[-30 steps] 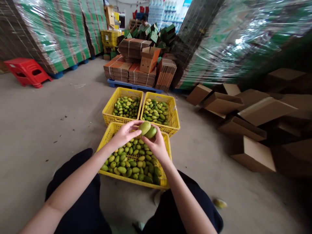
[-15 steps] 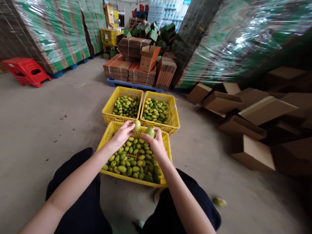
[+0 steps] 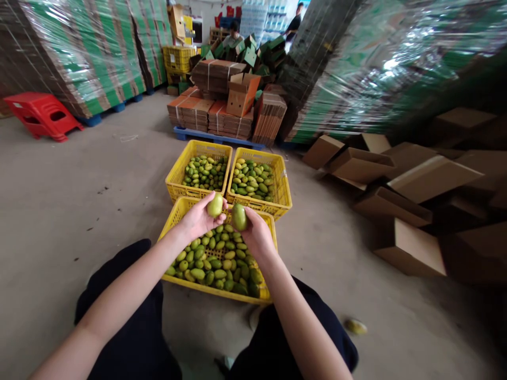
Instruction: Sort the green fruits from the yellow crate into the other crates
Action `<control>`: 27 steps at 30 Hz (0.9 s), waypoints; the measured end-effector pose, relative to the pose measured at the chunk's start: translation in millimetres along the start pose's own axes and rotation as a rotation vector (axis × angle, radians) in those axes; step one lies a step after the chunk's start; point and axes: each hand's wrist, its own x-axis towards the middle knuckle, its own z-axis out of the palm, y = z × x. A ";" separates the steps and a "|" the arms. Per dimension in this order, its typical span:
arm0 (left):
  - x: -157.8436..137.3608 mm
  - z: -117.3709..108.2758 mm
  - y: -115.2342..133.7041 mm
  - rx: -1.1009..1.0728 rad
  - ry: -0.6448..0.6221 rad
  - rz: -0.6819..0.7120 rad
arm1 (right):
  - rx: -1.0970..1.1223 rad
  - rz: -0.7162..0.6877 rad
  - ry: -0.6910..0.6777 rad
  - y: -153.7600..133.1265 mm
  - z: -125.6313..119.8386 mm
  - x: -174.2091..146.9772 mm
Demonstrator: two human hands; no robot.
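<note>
Cupping one fruit (image 3: 215, 205), the left hand (image 3: 197, 219) shows its palm in the head view; the right hand (image 3: 257, 233) grips another fruit (image 3: 240, 217). Together a second ago, the fruits are now apart above the far edge of the near crate (image 3: 214, 291), each handled separately; whether the hands touch is unclear.

And no wording is coming through clearly anywhere! A pale sticker (image 3: 17, 105) is showing on the red stool (image 3: 43, 115), too small for reading; a whitish patch (image 3: 284, 174) is sitting on the far right crate (image 3: 279, 187), blurring out; and a white label (image 3: 172, 59) is facing us from the stacked yellow crates (image 3: 182, 59) behind, its print staying illegible.
</note>
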 end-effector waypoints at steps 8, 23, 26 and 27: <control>3.6 1.2 -2.0 -0.046 0.153 -0.043 | 0.014 0.011 -0.070 -2.9 4.0 -4.9; 8.9 -0.5 -25.5 -0.445 0.253 0.141 | 0.486 0.099 -0.078 11.5 -1.6 4.6; 9.7 1.4 -29.9 -0.563 0.336 0.207 | 0.637 0.134 0.026 17.8 0.8 7.6; 10.1 1.9 -31.1 -0.580 0.347 0.223 | 0.666 0.148 0.044 19.8 2.3 8.3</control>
